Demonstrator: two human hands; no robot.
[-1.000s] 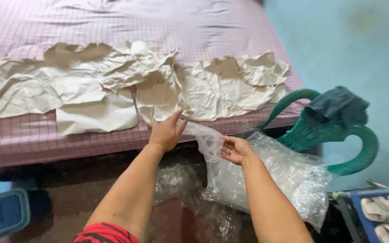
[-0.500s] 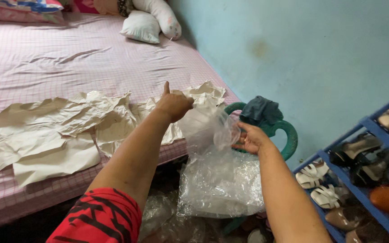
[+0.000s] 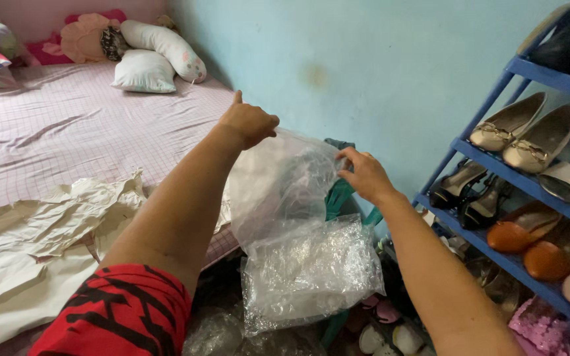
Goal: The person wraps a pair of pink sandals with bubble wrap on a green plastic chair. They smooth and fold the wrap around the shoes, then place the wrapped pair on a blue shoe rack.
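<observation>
My left hand [image 3: 249,122] and my right hand [image 3: 363,173] hold up a sheet of clear bubble wrap [image 3: 298,231] by its top edge, one hand at each upper corner. The sheet hangs down in front of me, crumpled toward its lower part. My left fist is closed on the left corner; my right fingers pinch the right corner. Behind the sheet a green plastic chair [image 3: 338,194] shows partly.
A bed with a pink checked sheet [image 3: 67,138] lies to the left, with crumpled cream paper [image 3: 41,244] on its near edge and pillows [image 3: 146,69] at the far end. A blue shoe rack [image 3: 529,178] with several shoes stands at right. More bubble wrap [image 3: 212,333] lies on the floor.
Both hands have lifted the bubble wrap higher and spread it wider. My view has swung up and to the right, so the shoe rack and pillows now show.
</observation>
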